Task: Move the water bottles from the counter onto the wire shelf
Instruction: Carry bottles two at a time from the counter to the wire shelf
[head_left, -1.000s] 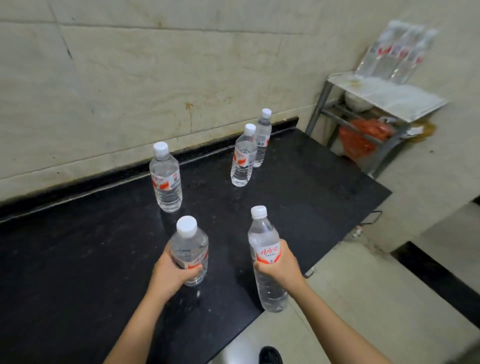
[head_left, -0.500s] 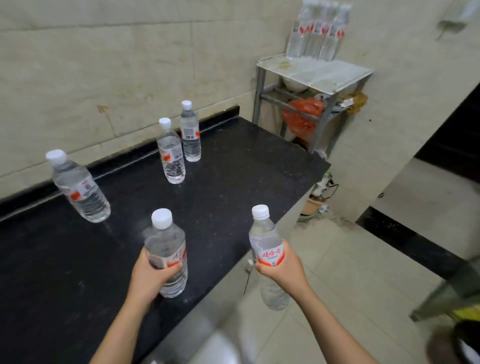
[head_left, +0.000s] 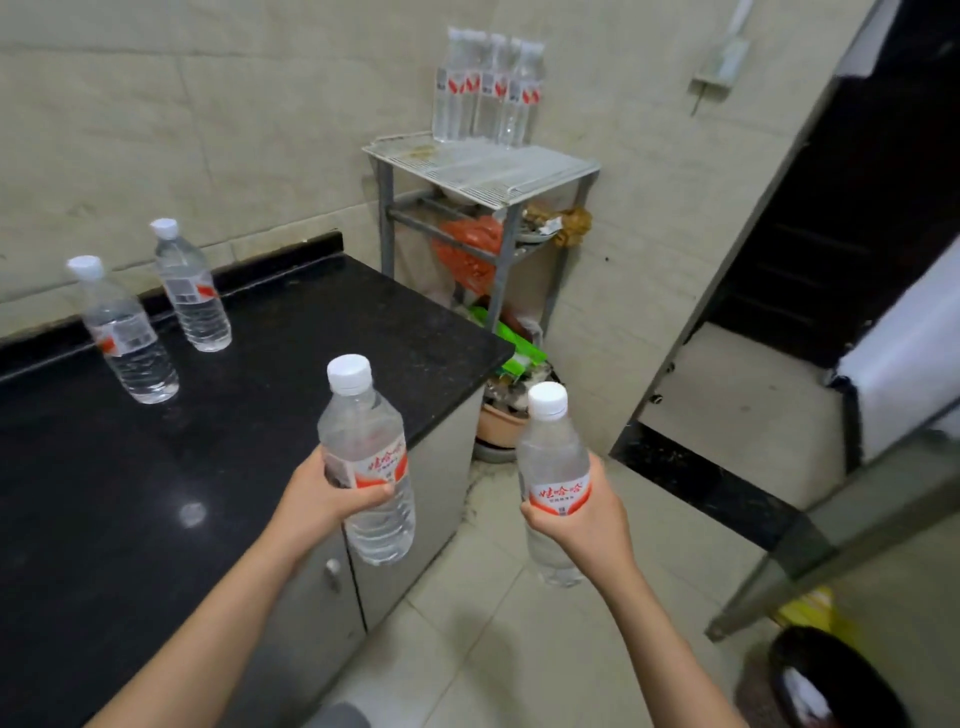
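My left hand (head_left: 326, 499) grips a clear water bottle (head_left: 363, 447) with a white cap and red label, held upright just past the counter's front edge. My right hand (head_left: 576, 519) holds a second such bottle (head_left: 553, 457) upright over the floor. Two more bottles (head_left: 124, 332) (head_left: 191, 288) stand on the black counter (head_left: 291, 358) near the wall. The wire shelf (head_left: 519, 166) stands beyond the counter's right end, with several bottles (head_left: 488, 88) lined up at its back against the wall.
Below the shelf top hang an orange bag (head_left: 465, 249) and clutter; a clay pot (head_left: 501, 421) sits on the floor beside it. A dark doorway (head_left: 831, 208) opens at right. A black bin (head_left: 831, 680) is at the lower right. Tiled floor lies between me and the shelf.
Both hands lifted their bottles off the counter and carried them right. The view swung toward the shelf, and the leftmost counter bottle left the frame.
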